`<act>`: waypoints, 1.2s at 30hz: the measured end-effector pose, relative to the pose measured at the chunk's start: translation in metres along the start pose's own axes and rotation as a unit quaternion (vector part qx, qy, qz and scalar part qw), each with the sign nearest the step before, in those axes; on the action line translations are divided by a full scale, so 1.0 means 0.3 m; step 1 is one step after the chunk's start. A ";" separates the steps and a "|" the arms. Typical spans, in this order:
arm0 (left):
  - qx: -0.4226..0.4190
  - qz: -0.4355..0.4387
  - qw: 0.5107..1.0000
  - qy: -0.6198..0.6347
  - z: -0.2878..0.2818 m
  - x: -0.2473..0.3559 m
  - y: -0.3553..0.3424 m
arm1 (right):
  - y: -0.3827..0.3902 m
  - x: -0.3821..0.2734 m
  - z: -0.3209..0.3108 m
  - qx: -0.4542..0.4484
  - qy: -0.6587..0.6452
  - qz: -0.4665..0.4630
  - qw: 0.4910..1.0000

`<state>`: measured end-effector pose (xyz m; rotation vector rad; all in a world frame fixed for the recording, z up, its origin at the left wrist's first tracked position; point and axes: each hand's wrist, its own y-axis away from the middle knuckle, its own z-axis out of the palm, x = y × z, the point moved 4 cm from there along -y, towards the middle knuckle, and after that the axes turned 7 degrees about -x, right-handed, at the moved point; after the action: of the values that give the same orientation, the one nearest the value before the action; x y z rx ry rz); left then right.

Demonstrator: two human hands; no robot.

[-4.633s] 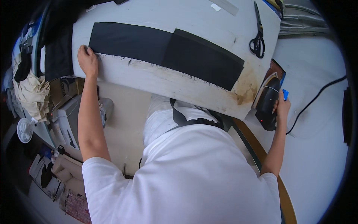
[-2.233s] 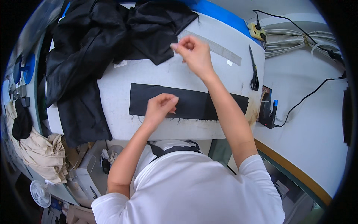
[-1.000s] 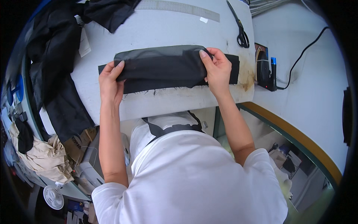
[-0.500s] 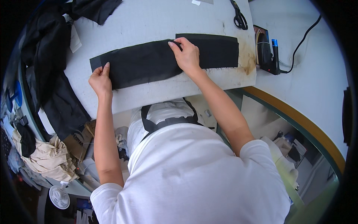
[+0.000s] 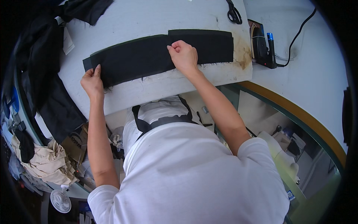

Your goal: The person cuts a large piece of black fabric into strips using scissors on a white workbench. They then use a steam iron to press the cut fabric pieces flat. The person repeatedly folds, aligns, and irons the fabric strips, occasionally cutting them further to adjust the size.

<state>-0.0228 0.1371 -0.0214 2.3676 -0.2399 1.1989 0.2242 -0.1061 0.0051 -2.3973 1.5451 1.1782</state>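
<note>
A long strip of black fabric (image 5: 130, 58) lies in overlapping layers across the pale padded board (image 5: 141, 95), with a frayed lower edge and a shorter section (image 5: 216, 48) at the right. My left hand (image 5: 93, 80) is closed on its left end, thumb and fingers pinched at the cloth. My right hand (image 5: 183, 56) rests over the middle, just below the upper edge, fingers curled; whether cloth is between them is hidden. Beyond the board's right edge stands a black iron (image 5: 261, 48) with a blue-tipped part and a cord.
Black cloth (image 5: 44, 63) is heaped along the board's left side, over a white card (image 5: 68, 43). Black scissors (image 5: 234, 14) lie at the top right. Beige cloth (image 5: 48, 164) and a small white fan (image 5: 59, 199) are lower left. A white surface (image 5: 305, 74) extends rightward.
A second ago both hands held a folded piece up over the strip. It now lies flattened along it. My right hand has left the edge it pinched, dropping slightly; the view has shifted.
</note>
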 end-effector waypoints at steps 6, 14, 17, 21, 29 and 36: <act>-0.015 -0.006 0.999 0.049 -0.009 -0.035 -0.030 | -0.004 -0.004 0.010 0.005 0.014 -0.005 1.000; 0.001 -0.022 0.997 0.071 -0.034 -0.041 -0.048 | -0.013 0.009 0.027 0.025 0.041 -0.021 0.999; -0.005 -0.050 0.996 0.080 -0.061 -0.044 -0.045 | -0.005 -0.006 0.030 0.031 0.037 -0.016 0.999; -0.048 -0.095 0.979 0.174 -0.068 -0.058 -0.034 | 0.003 -0.006 0.019 0.034 0.022 -0.015 0.999; -0.161 -0.117 0.973 0.114 -0.030 0.008 0.060 | 0.123 0.025 0.015 -0.010 -0.027 -0.058 0.998; -0.096 -0.109 0.985 0.095 -0.033 0.005 0.057 | 0.132 0.028 0.032 0.019 -0.010 -0.077 0.997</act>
<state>-0.0352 0.1271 -0.0095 2.0401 -0.0284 1.2265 0.1889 -0.1281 0.0066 -2.4216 1.3356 1.1278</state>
